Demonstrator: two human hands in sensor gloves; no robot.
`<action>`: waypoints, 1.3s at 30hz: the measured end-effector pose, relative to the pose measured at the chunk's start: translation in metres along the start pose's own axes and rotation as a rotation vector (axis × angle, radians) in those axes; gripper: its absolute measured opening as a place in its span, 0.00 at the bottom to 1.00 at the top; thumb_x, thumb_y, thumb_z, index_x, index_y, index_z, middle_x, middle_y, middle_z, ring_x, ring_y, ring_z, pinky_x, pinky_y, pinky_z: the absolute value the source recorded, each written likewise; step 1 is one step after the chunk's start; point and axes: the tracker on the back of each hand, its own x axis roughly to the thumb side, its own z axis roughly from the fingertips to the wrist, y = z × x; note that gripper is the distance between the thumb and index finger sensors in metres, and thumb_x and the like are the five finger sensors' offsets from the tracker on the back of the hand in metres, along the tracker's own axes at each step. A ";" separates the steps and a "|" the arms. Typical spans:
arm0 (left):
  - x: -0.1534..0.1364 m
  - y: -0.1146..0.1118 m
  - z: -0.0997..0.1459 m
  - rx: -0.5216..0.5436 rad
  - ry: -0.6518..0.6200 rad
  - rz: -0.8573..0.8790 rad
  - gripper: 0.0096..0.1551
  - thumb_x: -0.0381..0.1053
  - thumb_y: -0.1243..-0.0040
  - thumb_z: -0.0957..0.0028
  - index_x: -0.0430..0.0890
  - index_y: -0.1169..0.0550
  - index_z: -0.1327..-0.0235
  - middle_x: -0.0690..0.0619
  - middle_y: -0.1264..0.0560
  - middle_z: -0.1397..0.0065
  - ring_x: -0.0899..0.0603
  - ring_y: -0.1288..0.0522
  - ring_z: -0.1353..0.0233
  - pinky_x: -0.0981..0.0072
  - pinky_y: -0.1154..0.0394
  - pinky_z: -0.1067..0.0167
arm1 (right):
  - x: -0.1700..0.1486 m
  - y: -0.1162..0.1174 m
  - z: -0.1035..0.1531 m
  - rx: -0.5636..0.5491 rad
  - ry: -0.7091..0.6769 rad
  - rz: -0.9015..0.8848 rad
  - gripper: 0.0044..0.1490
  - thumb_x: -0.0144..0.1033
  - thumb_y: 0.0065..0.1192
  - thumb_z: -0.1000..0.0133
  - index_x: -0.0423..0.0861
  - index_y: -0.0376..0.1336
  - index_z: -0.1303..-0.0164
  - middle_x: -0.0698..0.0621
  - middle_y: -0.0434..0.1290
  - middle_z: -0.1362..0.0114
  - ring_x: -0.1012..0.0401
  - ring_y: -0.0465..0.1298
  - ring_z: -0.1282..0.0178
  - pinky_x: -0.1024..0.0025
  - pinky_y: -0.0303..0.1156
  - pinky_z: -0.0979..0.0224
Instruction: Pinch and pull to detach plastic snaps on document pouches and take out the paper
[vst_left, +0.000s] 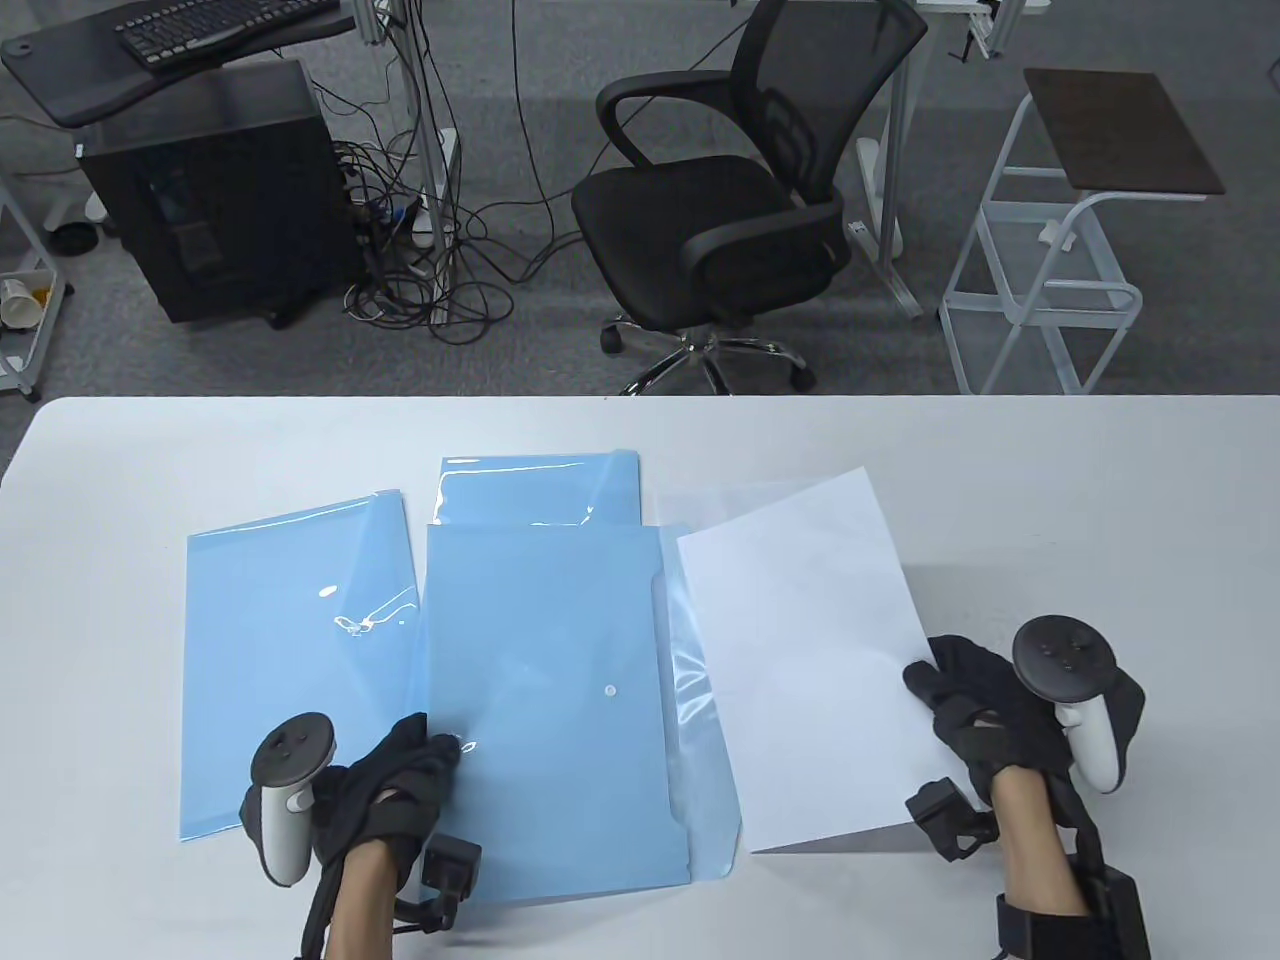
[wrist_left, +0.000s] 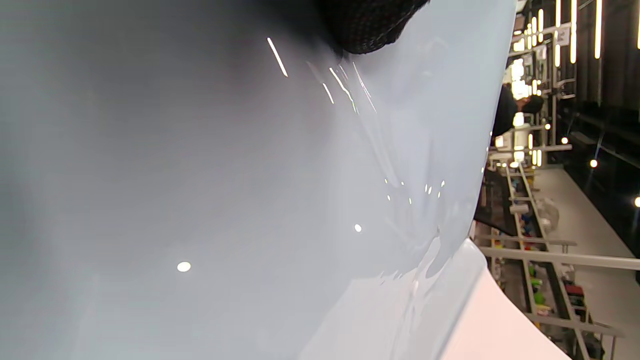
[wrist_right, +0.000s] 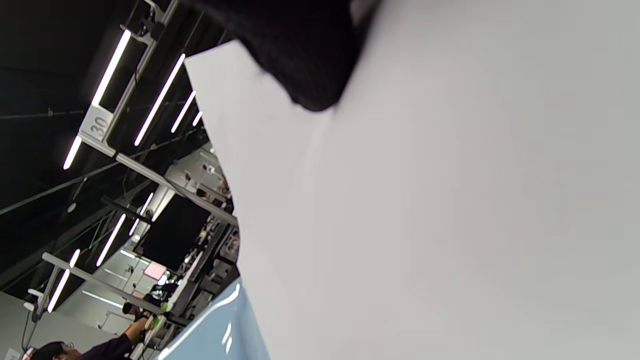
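Observation:
Three light-blue document pouches lie on the white table (vst_left: 1050, 480). The middle pouch (vst_left: 555, 690) has a white snap (vst_left: 611, 690), and its clear flap (vst_left: 700, 690) lies open to the right. My left hand (vst_left: 440, 748) grips this pouch at its left edge. In the left wrist view a gloved fingertip (wrist_left: 370, 25) rests on the glossy pouch (wrist_left: 225, 190). My right hand (vst_left: 928, 682) pinches the right edge of a white paper sheet (vst_left: 810, 660), which lies out beside the flap, slightly raised. The paper (wrist_right: 450, 210) fills the right wrist view, with a gloved finger (wrist_right: 300, 60) on it.
A second pouch (vst_left: 290, 660) lies to the left and a third (vst_left: 540, 485) behind the middle one. Another white sheet (vst_left: 700, 500) shows under the held paper's far corner. Beyond the table's far edge stand an office chair (vst_left: 730, 220) and a white cart (vst_left: 1070, 250).

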 end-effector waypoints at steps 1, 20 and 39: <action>0.000 0.000 0.000 0.000 0.004 0.001 0.23 0.43 0.46 0.39 0.43 0.30 0.30 0.47 0.20 0.37 0.44 0.13 0.51 0.60 0.15 0.54 | -0.001 -0.005 0.000 -0.013 0.001 -0.009 0.24 0.29 0.66 0.42 0.37 0.70 0.37 0.42 0.85 0.49 0.51 0.86 0.64 0.54 0.83 0.63; -0.007 -0.003 -0.006 -0.062 0.070 0.014 0.24 0.43 0.45 0.39 0.40 0.29 0.31 0.46 0.19 0.39 0.45 0.12 0.55 0.62 0.15 0.58 | -0.040 0.000 -0.052 -0.092 0.058 -0.079 0.25 0.29 0.62 0.41 0.39 0.68 0.34 0.44 0.84 0.47 0.52 0.85 0.62 0.54 0.82 0.62; -0.005 -0.008 -0.008 -0.100 0.081 0.026 0.24 0.43 0.45 0.39 0.40 0.29 0.31 0.46 0.19 0.39 0.45 0.12 0.55 0.62 0.15 0.58 | -0.019 0.070 -0.114 0.060 0.050 -0.038 0.26 0.30 0.59 0.40 0.39 0.67 0.32 0.45 0.83 0.48 0.52 0.84 0.62 0.53 0.82 0.61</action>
